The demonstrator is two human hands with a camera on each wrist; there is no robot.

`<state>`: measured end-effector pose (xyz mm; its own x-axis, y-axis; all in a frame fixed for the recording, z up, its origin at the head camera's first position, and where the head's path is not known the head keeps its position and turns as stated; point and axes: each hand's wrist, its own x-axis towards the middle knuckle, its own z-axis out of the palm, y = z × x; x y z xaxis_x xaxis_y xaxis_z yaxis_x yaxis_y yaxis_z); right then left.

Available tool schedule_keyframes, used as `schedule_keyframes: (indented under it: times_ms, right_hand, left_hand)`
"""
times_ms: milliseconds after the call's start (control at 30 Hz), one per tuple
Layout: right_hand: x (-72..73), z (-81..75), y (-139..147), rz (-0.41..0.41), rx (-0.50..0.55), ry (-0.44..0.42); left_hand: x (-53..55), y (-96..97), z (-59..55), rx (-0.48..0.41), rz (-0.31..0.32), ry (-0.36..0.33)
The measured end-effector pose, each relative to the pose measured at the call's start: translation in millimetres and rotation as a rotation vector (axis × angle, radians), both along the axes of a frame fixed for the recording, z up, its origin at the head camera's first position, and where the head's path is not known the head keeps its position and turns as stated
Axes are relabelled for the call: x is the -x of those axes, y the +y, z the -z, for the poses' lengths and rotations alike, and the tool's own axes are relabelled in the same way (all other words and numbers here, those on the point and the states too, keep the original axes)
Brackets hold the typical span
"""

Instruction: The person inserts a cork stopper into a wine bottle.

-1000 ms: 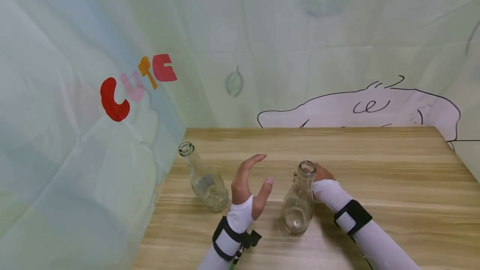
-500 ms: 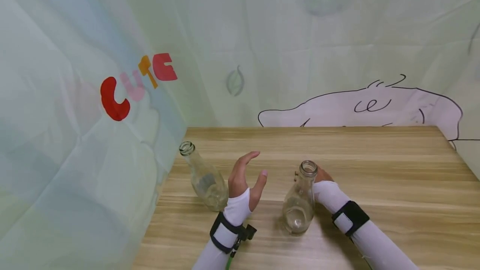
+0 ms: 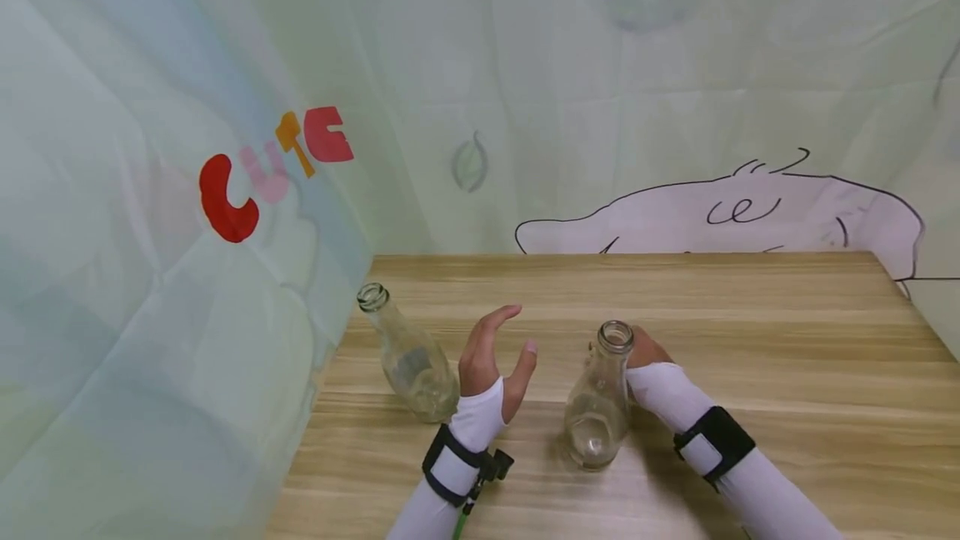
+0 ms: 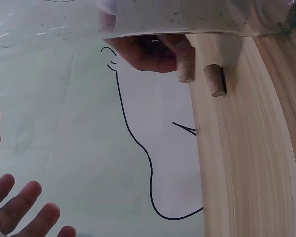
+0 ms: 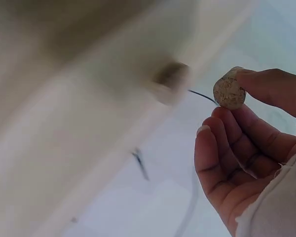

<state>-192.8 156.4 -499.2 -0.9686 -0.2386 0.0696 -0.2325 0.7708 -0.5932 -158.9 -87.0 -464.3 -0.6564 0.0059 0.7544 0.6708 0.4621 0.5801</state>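
My right hand (image 3: 648,348) is behind the neck of a glass bottle (image 3: 596,415) in the head view, partly hidden by it. In the right wrist view it pinches a cork (image 5: 230,90) between thumb and fingers. A second cork (image 4: 215,80) stands on the wooden table, close to the held one in the left wrist view. My left hand (image 3: 483,361) hovers left of that bottle with thumb and fingers spread apart, holding nothing. Just left of it is another glass bottle (image 3: 420,373), which appears tilted in the head view. Both bottles have uncovered mouths.
The wooden table (image 3: 787,340) meets a printed fabric backdrop (image 3: 420,107) at its far edge and left side. Black straps with cameras sit on both wrists, and a green cable (image 3: 461,523) runs from the left one.
My left hand has shifted a little to the left, away from the nearer bottle. The right hand and forearm have moved slightly to the right. Both bottles stay in place.
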Motion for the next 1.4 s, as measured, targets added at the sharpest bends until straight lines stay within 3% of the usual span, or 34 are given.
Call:
schedule_keyframes:
  times_ms: [133, 267, 567, 733, 900, 1100, 1167, 1233, 1400]
  right_hand:
    - [-7.8, -17.8, 3, -0.139, -0.109, 0.35]
    - [-15.7, -36.9, 5, -0.196, -0.108, 0.575]
    - [-29.0, -86.9, 15, -0.198, 0.086, 0.796]
    - [-37.9, -123.6, 20, -0.141, 0.198, 0.898]
    - [-56.4, -161.5, 21, -0.105, 0.302, 0.94]
    - [-73.1, -185.9, 18, -0.362, 0.796, 0.749]
    - [-75.6, -188.4, 17, -0.428, 0.891, 0.692]
    - [-77.5, -190.7, 16, -0.444, 0.886, 0.67]
    - [-79.9, -193.5, 14, -0.397, 0.685, 0.65]
  left_hand:
    - [-0.5, 2.5, 0.0, -0.004, 0.004, -0.007]
    - [-0.8, 4.6, -0.2, -0.009, 0.012, -0.012]
    - [-1.4, 7.2, -1.0, -0.013, 0.025, 0.002]
    - [-4.1, 11.0, -4.2, -0.025, 0.069, 0.042]
    - [-8.1, 16.8, -6.7, -0.028, 0.102, 0.059]
    - [-13.2, 21.6, -9.4, -0.024, 0.122, 0.062]
    - [-14.2, 22.1, -9.3, -0.023, 0.122, 0.058]
    - [-15.0, 22.5, -9.5, -0.021, 0.122, 0.056]
    - [-16.2, 23.4, -8.9, -0.02, 0.126, 0.06]
